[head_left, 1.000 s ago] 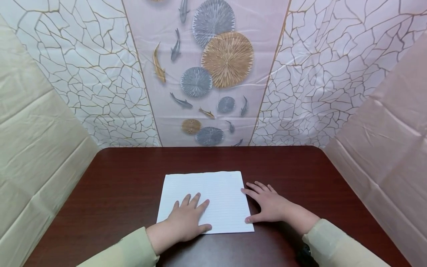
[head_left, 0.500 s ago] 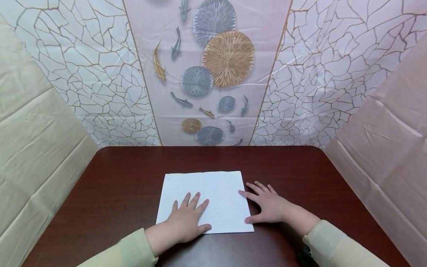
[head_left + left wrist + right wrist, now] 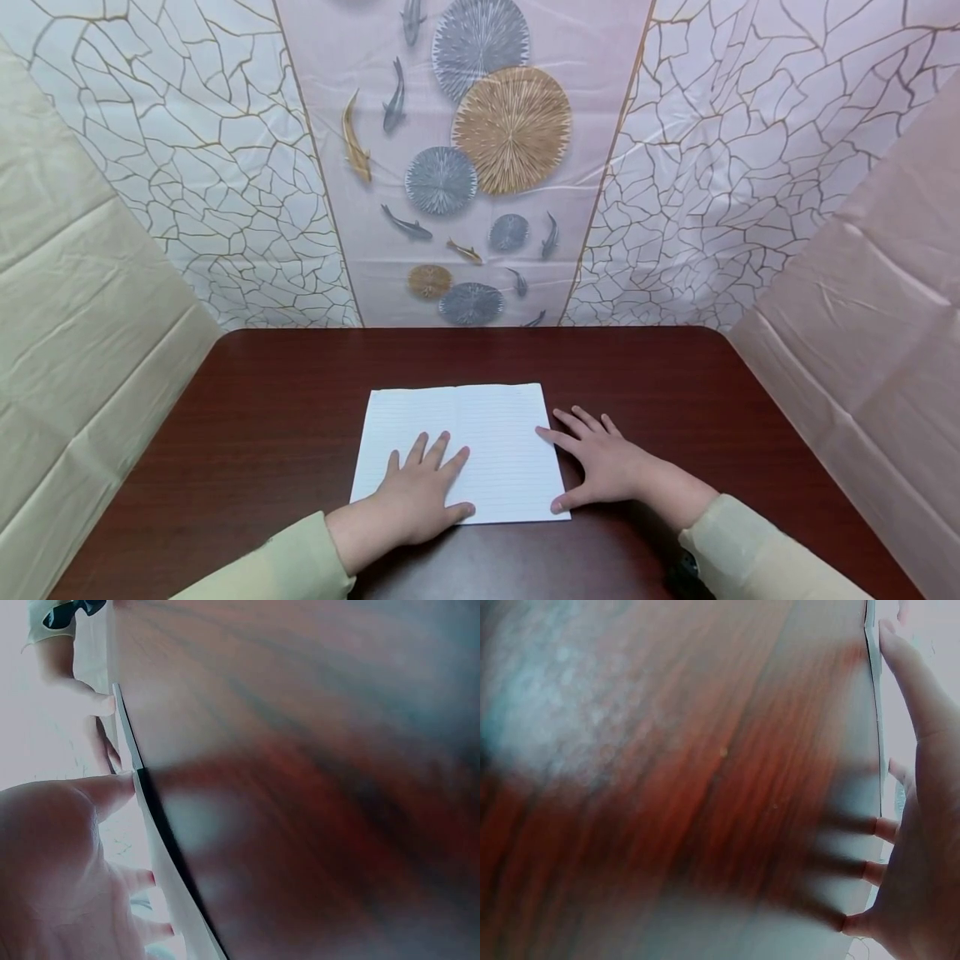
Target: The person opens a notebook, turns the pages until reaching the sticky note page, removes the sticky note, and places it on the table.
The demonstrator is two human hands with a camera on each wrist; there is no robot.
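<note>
An opened notebook [image 3: 502,450] with lined white pages lies flat on the dark brown table. My left hand [image 3: 420,496] rests on its left page, fingers spread and straight, thumb near the lower edge. At the notebook's right side is my right hand [image 3: 611,462], its thumb at the lower right corner and its index fingertip over the right margin. The other right fingers stretch out past the edge onto the wood. In the left wrist view the notebook [image 3: 169,877] shows edge-on under the left fingertips. The right wrist view shows the right hand [image 3: 937,817] with several fingertips on the tabletop.
The brown table [image 3: 285,375] extends on all sides of the notebook. Behind it hangs a patterned cloth [image 3: 513,133] with fish and round motifs. Plain pale cloth walls [image 3: 82,333] close in the left and right sides. A dark object [image 3: 686,573] shows beneath the right sleeve.
My right index fingertip has moved slightly left onto the page margin, and the right thumb has slid a little nearer the lower corner. The left hand and notebook stay in place.
</note>
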